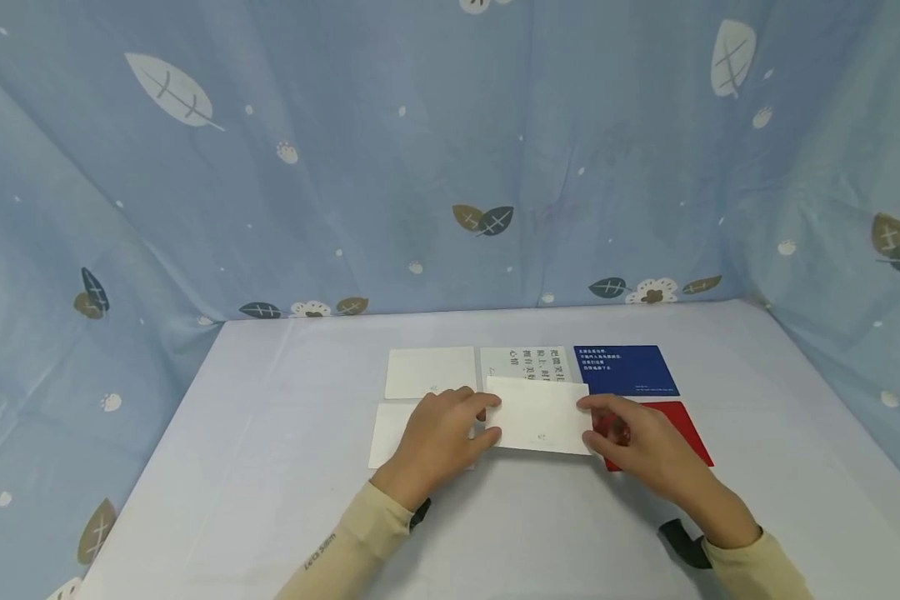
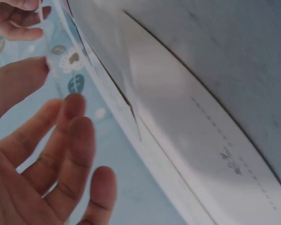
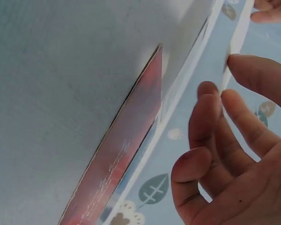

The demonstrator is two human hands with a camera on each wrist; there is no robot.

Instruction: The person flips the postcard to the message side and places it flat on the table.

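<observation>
Both hands hold one white card [image 1: 537, 414] by its short sides, raised over the table with a small dark mark near its lower edge. My left hand [image 1: 444, 429] pinches the left side between thumb and fingers. On the right side, my right hand [image 1: 640, 439] pinches it the same way. Beneath the left hand lies another white card [image 1: 387, 433], partly covered, with small print in the left wrist view. A red card [image 1: 682, 425] lies under the right hand, its fine script visible in the right wrist view.
Behind the held card lie a blank-looking white card [image 1: 430, 372], a card with large dark characters [image 1: 525, 360] and a blue card with white text [image 1: 626, 371], in a row. A leaf-patterned blue curtain [image 1: 390, 167] stands along the back of the white table [image 1: 270, 467].
</observation>
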